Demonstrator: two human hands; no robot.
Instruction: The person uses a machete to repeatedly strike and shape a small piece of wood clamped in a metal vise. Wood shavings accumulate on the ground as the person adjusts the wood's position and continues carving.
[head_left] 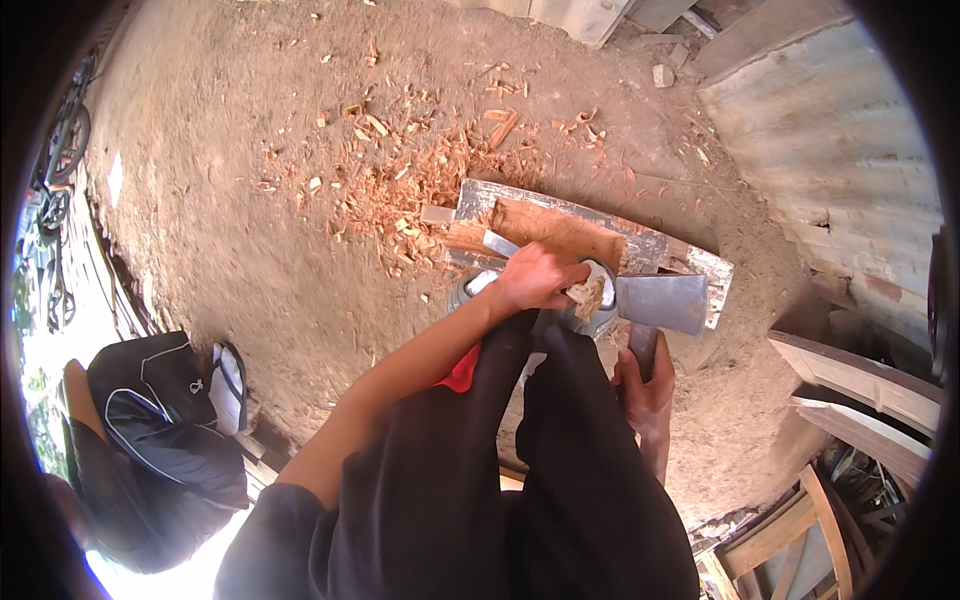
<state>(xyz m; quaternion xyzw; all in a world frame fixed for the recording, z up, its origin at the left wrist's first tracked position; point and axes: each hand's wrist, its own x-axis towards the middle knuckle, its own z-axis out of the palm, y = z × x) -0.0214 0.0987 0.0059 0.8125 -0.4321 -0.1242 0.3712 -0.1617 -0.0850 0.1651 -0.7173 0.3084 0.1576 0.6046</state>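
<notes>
My left hand (540, 277) is closed round a chisel. Its flat metal blade (500, 243) sticks out to the left over the wood, and its pale, frayed wooden end (587, 293) shows on the right. My right hand (648, 388) grips the dark handle of a hatchet, whose broad grey metal head (662, 303) is raised just right of the chisel's frayed end. Beyond my left hand, a reddish-brown piece of wood (560, 232) lies on a weathered board with peeling paint (718, 280). My left hand hides where the blade meets the wood.
Wood chips and shavings (430, 180) litter the dirt floor beyond the board. Corrugated metal sheeting (830, 140) stands at the right, with planks (860, 375) and wooden frames (775, 535) below. A person in dark clothes (165, 440) is at the lower left.
</notes>
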